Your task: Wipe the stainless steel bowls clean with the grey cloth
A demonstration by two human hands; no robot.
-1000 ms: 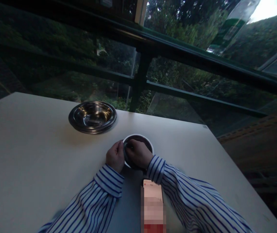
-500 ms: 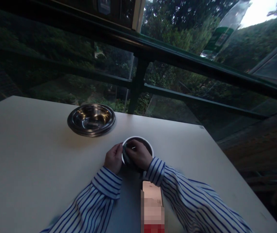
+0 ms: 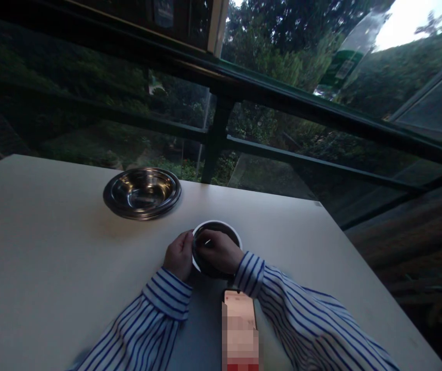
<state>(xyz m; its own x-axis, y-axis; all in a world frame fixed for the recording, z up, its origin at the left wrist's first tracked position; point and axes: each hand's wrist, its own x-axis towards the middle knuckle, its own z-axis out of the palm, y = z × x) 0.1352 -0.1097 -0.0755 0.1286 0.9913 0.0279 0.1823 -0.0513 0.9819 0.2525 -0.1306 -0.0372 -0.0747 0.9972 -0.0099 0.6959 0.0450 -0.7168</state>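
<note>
A round bowl (image 3: 216, 222) with a white rim and a dark inside sits on the table in front of me. My left hand (image 3: 179, 255) is closed on the bowl's left rim, thumb at the edge. Inside the bowl is my right hand (image 3: 221, 251), its fingers curled together near the left inner wall. Whatever the right fingers pinch is too dark to name. A lit phone (image 3: 240, 309) lies just below the bowl, by the right sleeve cuff; its lower part is blurred out.
Shiny stacked metal bowls (image 3: 143, 193) stand at the table's back left. The white table (image 3: 62, 247) ends at a dark green railing (image 3: 282, 87) and window panes. A clear plastic bottle with a green label (image 3: 344, 64) is at the upper right, by the railing.
My right hand has shifted slightly inside the bowl; a grey-green soft-looking piece seen at its fingers before is now hardly visible. My left hand keeps its hold. The view has moved slightly.
</note>
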